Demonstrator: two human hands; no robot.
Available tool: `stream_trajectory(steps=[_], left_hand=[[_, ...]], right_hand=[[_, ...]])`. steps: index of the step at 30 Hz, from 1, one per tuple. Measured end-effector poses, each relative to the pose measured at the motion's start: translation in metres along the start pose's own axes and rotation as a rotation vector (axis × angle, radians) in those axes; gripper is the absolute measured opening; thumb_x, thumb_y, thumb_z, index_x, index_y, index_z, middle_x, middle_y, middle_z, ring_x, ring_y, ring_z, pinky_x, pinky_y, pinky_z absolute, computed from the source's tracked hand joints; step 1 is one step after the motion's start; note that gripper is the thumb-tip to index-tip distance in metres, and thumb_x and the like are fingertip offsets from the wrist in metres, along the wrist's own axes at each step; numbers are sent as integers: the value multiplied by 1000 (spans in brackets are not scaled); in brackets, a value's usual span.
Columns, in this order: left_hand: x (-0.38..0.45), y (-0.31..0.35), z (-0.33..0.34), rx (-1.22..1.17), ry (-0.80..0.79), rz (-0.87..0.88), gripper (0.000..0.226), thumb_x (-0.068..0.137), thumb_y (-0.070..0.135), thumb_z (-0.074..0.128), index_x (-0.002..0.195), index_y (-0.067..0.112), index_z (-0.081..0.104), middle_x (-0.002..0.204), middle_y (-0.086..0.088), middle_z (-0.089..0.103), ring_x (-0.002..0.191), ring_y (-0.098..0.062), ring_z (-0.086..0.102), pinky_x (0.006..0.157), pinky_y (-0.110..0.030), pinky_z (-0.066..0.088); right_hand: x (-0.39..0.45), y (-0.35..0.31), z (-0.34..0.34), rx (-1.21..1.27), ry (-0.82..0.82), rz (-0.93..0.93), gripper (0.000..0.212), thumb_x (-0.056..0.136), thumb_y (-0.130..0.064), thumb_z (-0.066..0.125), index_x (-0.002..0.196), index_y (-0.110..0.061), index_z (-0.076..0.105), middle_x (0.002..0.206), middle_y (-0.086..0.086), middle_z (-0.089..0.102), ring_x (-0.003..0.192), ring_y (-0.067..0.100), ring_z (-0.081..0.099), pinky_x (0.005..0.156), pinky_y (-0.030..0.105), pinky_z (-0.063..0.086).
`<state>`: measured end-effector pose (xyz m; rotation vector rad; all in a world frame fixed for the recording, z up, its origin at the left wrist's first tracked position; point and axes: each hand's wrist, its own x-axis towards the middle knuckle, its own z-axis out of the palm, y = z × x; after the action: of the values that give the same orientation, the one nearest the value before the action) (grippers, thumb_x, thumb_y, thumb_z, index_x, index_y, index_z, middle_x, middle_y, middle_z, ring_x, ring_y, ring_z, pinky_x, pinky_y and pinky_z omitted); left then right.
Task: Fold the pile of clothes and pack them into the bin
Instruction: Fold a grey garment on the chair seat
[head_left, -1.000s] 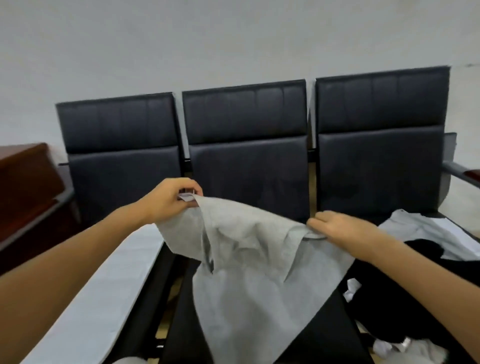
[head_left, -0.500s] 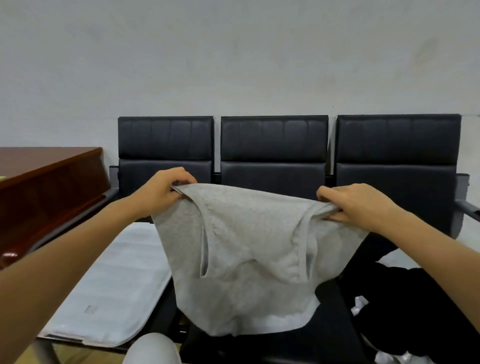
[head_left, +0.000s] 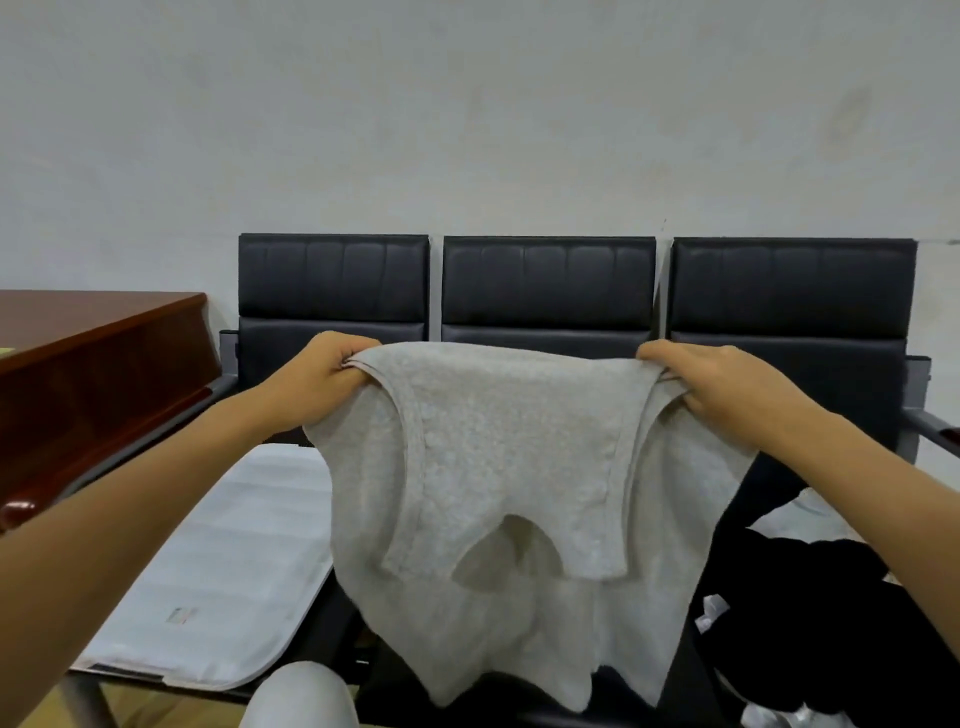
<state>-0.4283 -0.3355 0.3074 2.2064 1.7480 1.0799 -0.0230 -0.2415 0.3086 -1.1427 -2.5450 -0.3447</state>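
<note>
Both hands hold 1 grey top (head_left: 498, 467) up in the air in front of a row of 3 black seats (head_left: 545, 291). The left hand (head_left: 322, 384) is curled tight round the fold at the top's left corner, and the right hand (head_left: 717, 389) pinches the right corner the same way, so the cloth hangs stretched between them. It is doubled over: the upper part, neck opening and armholes included, hangs down over the near face, and the hem dangles loose above the middle seat.

The step in hand looks like the first fold of this top (a fold made in the air, not on a surface). The next move probably calls for bringing the 2 corners together, or laying the top flat on the middle seat, while keeping the edges lined up so the loose layer does not slip.

The remaining clothes (head_left: 831, 623), mostly dark, lie heaped on the right seat. A white pad (head_left: 208, 571) lies on the left seat. No bin is in view.
</note>
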Motion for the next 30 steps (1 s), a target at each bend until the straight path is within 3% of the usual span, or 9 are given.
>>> stream_trajectory(steps=[2,6,9,11,13,17,23,27,30], left_hand=[[2,1,-2,51,-7,32,21,98,8,53,92,15,73,88,10,70,84,-8,65,74,-21,49],[5,2,-7,205,-3,110,23,95,6,55,96,23,70,90,9,70,87,-9,65,79,-27,52],[6,3,-2,271,-30,104,19,96,8,56,102,19,71,95,3,70,90,-13,64,80,-26,51],[7,6,-3,197,73,109,20,97,7,54,101,21,69,94,4,69,89,-12,63,77,-20,46],[8,6,-6,196,106,118,23,96,6,54,98,26,65,91,5,68,88,-12,63,76,-22,46],[9,4,-8,319,-16,101,16,93,12,60,99,23,70,92,5,70,85,-11,64,80,-34,53],[-7,17,-5,215,-24,63,20,94,12,60,92,31,65,93,7,68,89,-8,62,77,-21,45],[-23,27,-16,174,-58,80,28,93,11,61,87,38,66,89,13,70,89,-2,64,77,-23,49],[-33,36,-30,77,-64,106,14,90,42,60,85,36,72,89,14,71,86,-4,67,75,-19,52]], right_hand=[[-4,3,-4,-57,79,-94,52,86,-11,71,133,-21,52,120,5,64,95,32,65,78,39,52],[-2,8,-2,274,342,24,34,86,-6,69,118,-14,58,84,11,67,68,30,61,60,44,53],[7,9,-2,32,107,99,30,95,-18,57,124,-22,49,88,4,64,73,23,56,65,37,46],[6,13,-4,82,137,104,29,96,-18,56,124,-22,49,94,-5,58,78,20,53,68,35,42],[5,15,-5,147,153,63,27,94,-14,58,117,-25,50,98,-11,55,82,19,55,71,39,48],[6,20,-7,92,-126,79,15,94,-15,56,98,-29,49,97,-8,58,84,14,54,75,37,50],[-4,22,-7,456,-75,45,25,86,-5,66,75,-16,46,75,-3,56,64,10,45,63,28,41],[-14,24,-22,545,-119,11,30,87,0,62,70,-12,41,68,-5,49,60,4,39,59,26,36],[-19,25,-44,643,-90,3,26,88,-5,62,73,-16,43,74,-1,52,64,6,45,61,25,43]])
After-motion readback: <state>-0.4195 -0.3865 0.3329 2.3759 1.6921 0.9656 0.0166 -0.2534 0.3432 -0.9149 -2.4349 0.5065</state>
